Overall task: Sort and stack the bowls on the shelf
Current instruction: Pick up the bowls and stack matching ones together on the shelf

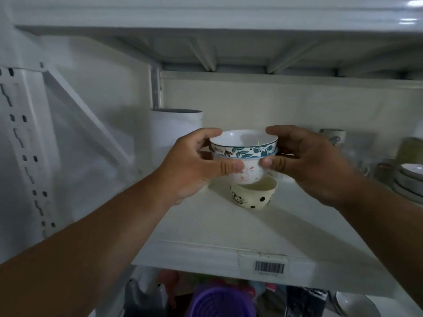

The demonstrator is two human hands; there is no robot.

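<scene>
Left hand (194, 165) and right hand (306, 161) clasp two nested bowls (243, 154) between them, just above a cream spotted bowl (253, 194) mid-shelf (297, 225). Plates (409, 179) stack at the shelf's right edge.

You're working in dim, flat light. Glare streaks the upper shelf (407, 21) far above and right of your fingers (229, 167). Soft shadow falls on the shelf (229, 227) below your fingers. The dishes (409, 177) to their right are blurred, the clutter (219, 298) underneath is dark and out of focus, and the edges bow from the wide lens.
</scene>
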